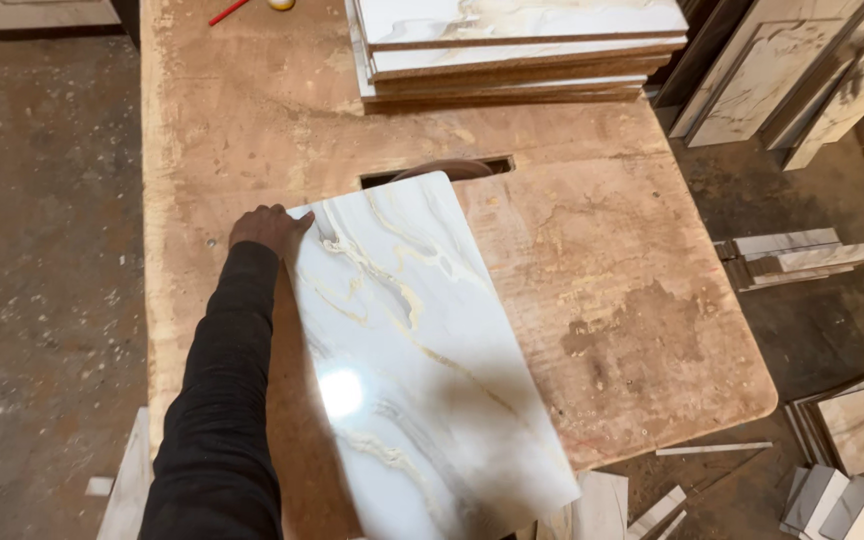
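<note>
1. A glossy white marble-patterned tile (417,350) with gold and grey veins is laid flat on a worn brown worktable (602,270).
2. The tile is a long rectangle; its long axis is run from the near edge of the table, at bottom right, up and slightly leftward toward the far side.
3. The far short end of the tile is pointed at a dark slot (437,171) cut in the tabletop, where the curved top of a saw blade (452,166) is seen just beyond the tile's edge.
4. The near short end is carried past the table's front edge, so that corner is overhung.
5. The left hand (270,226) is placed at the tile's far left corner, with the fingers curled narrowly against the tile's edge; a black sleeve (217,400) is stretched along the tile's left long side.
6. Whether the edge is gripped or only pressed cannot be told, since the fingertips are hidden.
7. The right hand is not shown.
8. A stack of similar tiles (517,45) is kept on the far part of the table, well apart from the tile under the hand.
9. A red pencil (229,11) is seen at the table's far left.
10. Cut tile strips (797,257) and offcuts (857,425) are scattered on the floor to the right of the table.
</note>
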`<state>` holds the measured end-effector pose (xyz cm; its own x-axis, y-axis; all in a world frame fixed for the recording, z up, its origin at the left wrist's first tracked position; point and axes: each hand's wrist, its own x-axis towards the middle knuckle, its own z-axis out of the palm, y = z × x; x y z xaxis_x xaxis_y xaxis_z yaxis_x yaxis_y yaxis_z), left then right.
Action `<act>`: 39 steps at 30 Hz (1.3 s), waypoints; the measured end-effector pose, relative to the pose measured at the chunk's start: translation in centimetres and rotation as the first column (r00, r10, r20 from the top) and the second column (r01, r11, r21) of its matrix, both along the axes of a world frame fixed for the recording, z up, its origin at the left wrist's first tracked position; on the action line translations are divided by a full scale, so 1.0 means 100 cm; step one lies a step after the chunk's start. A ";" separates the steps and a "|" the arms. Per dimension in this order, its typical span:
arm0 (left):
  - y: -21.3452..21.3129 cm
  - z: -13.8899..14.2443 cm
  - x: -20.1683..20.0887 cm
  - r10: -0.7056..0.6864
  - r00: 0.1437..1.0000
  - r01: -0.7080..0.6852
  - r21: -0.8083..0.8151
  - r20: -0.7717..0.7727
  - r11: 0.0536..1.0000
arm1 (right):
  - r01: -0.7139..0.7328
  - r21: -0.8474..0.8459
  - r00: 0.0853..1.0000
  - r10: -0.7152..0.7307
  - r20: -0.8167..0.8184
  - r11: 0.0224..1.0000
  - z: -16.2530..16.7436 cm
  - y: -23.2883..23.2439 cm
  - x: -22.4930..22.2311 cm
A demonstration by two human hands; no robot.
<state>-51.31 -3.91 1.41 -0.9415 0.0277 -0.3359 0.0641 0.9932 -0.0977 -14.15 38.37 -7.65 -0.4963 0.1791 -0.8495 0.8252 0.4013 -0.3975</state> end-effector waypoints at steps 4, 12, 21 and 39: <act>-0.008 -0.010 0.033 -0.090 0.991 0.095 0.048 -0.102 0.994 | 0.003 0.103 0.997 0.005 -0.082 0.995 -0.002 0.042 0.015; 0.001 -0.035 0.235 0.182 0.979 -0.147 0.292 -0.095 0.945 | -0.102 0.542 0.924 0.281 -0.258 0.834 0.002 0.138 -0.003; 0.156 -0.077 0.480 0.750 0.659 -0.613 0.537 -0.058 0.580 | -0.330 0.887 0.686 0.728 -0.009 0.322 0.025 0.207 -0.133; 0.350 -0.069 0.515 0.965 0.247 -0.721 0.650 -0.083 0.240 | -0.226 0.833 -0.138 0.830 -0.540 0.505 0.028 0.107 -0.340</act>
